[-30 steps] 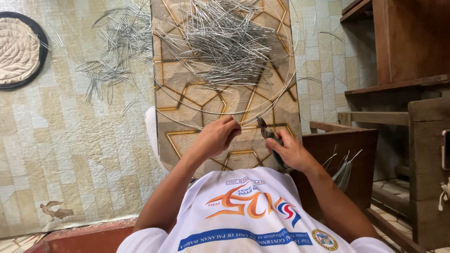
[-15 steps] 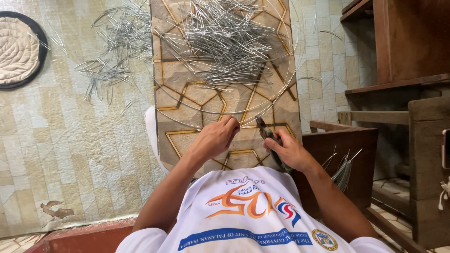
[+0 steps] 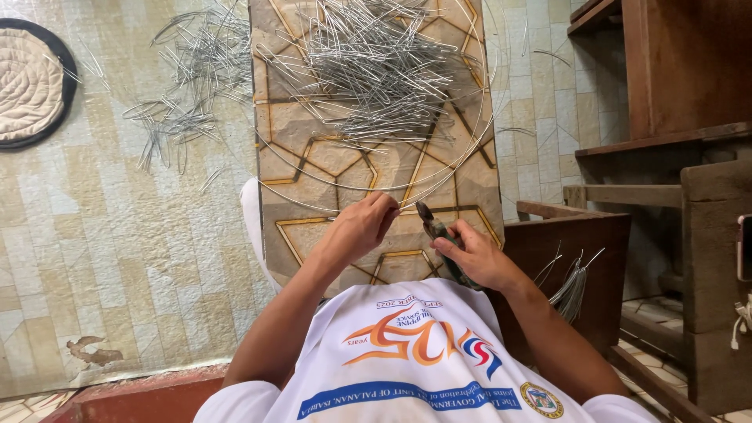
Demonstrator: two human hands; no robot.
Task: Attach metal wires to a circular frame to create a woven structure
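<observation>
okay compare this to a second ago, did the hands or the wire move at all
Hardly anything changed. The left hand still pinches the long wire loop, and the right hand still holds the pliers with the tip near that pinch. The pile of bent wire pieces on the patterned board lies as before.

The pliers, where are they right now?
In the head view, the pliers are in the person's right hand, right of centre over the patterned board, with their tip pointing toward the left hand and the wire loop.
</observation>
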